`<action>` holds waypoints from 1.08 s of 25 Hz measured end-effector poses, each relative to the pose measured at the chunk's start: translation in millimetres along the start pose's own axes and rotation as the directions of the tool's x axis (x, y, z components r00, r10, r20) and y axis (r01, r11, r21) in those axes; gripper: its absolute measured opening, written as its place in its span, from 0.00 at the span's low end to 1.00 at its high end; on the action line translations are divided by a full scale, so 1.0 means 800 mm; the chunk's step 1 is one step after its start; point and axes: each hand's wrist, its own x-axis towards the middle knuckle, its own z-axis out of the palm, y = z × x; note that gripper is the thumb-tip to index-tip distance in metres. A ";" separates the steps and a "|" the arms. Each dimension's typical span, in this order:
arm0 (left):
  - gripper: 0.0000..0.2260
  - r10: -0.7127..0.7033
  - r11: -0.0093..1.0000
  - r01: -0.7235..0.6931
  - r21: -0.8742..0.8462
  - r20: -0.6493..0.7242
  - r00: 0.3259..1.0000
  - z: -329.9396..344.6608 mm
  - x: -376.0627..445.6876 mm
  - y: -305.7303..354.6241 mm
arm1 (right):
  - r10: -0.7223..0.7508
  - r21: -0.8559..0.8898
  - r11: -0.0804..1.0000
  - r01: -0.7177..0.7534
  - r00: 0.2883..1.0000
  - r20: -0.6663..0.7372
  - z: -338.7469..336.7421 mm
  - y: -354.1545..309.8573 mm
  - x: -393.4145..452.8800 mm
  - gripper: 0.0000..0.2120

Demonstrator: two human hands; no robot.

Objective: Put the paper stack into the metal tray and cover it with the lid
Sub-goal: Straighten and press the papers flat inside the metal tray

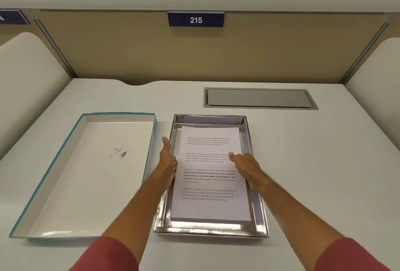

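The paper stack (208, 205), white sheets with printed text, lies inside the shiny metal tray (207, 228) in the middle of the desk. My left hand (168, 162) rests at the stack's left edge, thumb pointing away, fingers tucked against the paper. My right hand (245, 165) is at the stack's right edge, thumb lying on the top sheet and fingers hidden beneath or beside it. The lid (65, 195), a shallow box with teal sides and a white inside, lies upside down on the desk to the left of the tray.
A grey cable flap (259, 98) is set into the desk behind the tray on the right. A beige partition with a blue "215" sign (195, 19) stands at the back. White side panels close the desk on both sides.
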 end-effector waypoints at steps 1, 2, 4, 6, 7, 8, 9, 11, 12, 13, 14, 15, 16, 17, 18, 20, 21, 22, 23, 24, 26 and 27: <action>0.45 -0.007 1.000 0.007 -0.004 0.004 1.000 -0.002 0.002 0.001 | 0.015 0.002 1.000 -0.015 1.000 0.014 -0.003 -0.001 0.003 0.13; 0.45 -0.010 1.000 0.010 -0.005 0.016 1.000 -0.002 0.002 0.003 | 0.030 0.005 1.000 -0.031 0.999 0.041 -0.005 -0.002 0.006 0.13; 0.42 0.009 1.000 -0.010 0.016 0.039 0.999 0.001 0.000 0.006 | 0.031 -0.057 0.998 -0.025 0.994 0.102 -0.008 -0.004 0.009 0.13; 0.39 0.037 0.999 -0.039 0.033 0.051 0.998 0.006 -0.002 0.010 | -0.084 -0.246 0.964 0.099 0.994 0.070 -0.008 -0.017 0.015 0.11; 0.38 0.040 0.998 -0.042 0.040 0.055 0.998 0.007 -0.001 0.011 | -0.187 -0.365 0.913 0.184 0.982 0.027 -0.007 -0.028 0.022 0.12; 0.38 0.034 0.998 -0.037 0.042 0.062 0.997 0.007 0.000 0.010 | -0.301 -0.460 0.844 0.274 0.954 0.016 -0.005 -0.041 0.030 0.14; 0.38 0.020 0.999 -0.022 0.026 0.070 0.997 0.006 0.003 0.011 | -0.384 -0.516 0.779 0.357 0.921 0.057 -0.003 -0.056 0.040 0.15; 0.39 -0.011 1.000 0.011 -0.009 0.083 0.996 0.000 0.009 0.010 | -0.437 -0.565 0.679 0.469 0.876 0.201 0.004 -0.083 0.063 0.15; 0.39 -0.014 1.000 0.015 -0.017 0.089 0.996 -0.002 0.011 0.009 | -0.426 -0.586 0.644 0.493 0.866 0.260 0.009 -0.094 0.075 0.15; 0.38 -0.011 1.000 0.013 -0.020 0.093 0.996 -0.002 0.012 0.009 | -0.400 -0.619 0.610 0.495 0.866 0.299 0.013 -0.102 0.087 0.16; 0.38 -0.007 1.000 0.008 -0.018 0.093 0.996 -0.002 0.012 0.008 | -0.372 -0.658 0.569 0.493 0.868 0.329 0.017 -0.107 0.099 0.16; 0.38 -0.005 1.000 0.006 -0.014 0.088 0.996 -0.002 0.012 0.008 | -0.344 -0.686 0.536 0.491 0.870 0.353 0.022 -0.111 0.110 0.17; 0.38 -0.009 1.000 0.010 -0.012 0.085 0.996 -0.003 0.012 0.007 | -0.310 -0.701 0.524 0.484 0.875 0.372 0.026 -0.113 0.118 0.18; 0.38 -0.011 1.000 0.012 -0.016 0.089 0.996 -0.003 0.013 0.007 | -0.275 -0.704 0.532 0.471 0.882 0.383 0.031 -0.114 0.125 0.20; 0.38 -0.012 1.000 0.014 -0.023 0.098 0.995 -0.003 0.014 0.006 | -0.242 -0.703 0.547 0.455 0.890 0.387 0.034 -0.114 0.129 0.21; 0.38 -0.008 0.999 0.012 -0.041 0.113 0.994 -0.004 0.014 0.008 | -0.216 -0.701 0.559 0.442 0.894 0.391 0.039 -0.115 0.135 0.16; 0.38 -0.002 0.999 0.007 -0.042 0.118 0.993 -0.004 0.014 0.008 | -0.220 -0.701 0.560 0.443 0.894 0.390 0.041 -0.115 0.136 0.11; 0.38 0.001 0.999 0.004 -0.039 0.119 0.993 -0.003 0.013 0.009 | -0.212 -0.704 0.557 0.439 0.896 0.391 0.041 -0.116 0.134 0.09; 0.38 0.003 0.999 0.001 -0.035 0.118 0.993 -0.002 0.011 0.010 | -0.210 -0.702 0.557 0.445 0.893 0.399 0.040 -0.115 0.133 0.13; 0.37 0.002 1.000 0.001 -0.028 0.115 0.993 -0.001 0.010 0.010 | -0.223 -0.696 0.562 0.447 0.892 0.393 0.038 -0.114 0.129 0.20; 0.37 -0.006 1.000 0.008 -0.013 0.111 0.994 0.000 0.009 0.011 | -0.291 -0.665 0.611 0.429 0.903 0.315 0.030 -0.110 0.120 0.27; 0.37 -0.014 1.000 0.015 -0.012 0.107 0.994 0.000 0.008 0.011 | -0.327 -0.625 0.664 0.411 0.911 0.252 0.026 -0.107 0.112 0.25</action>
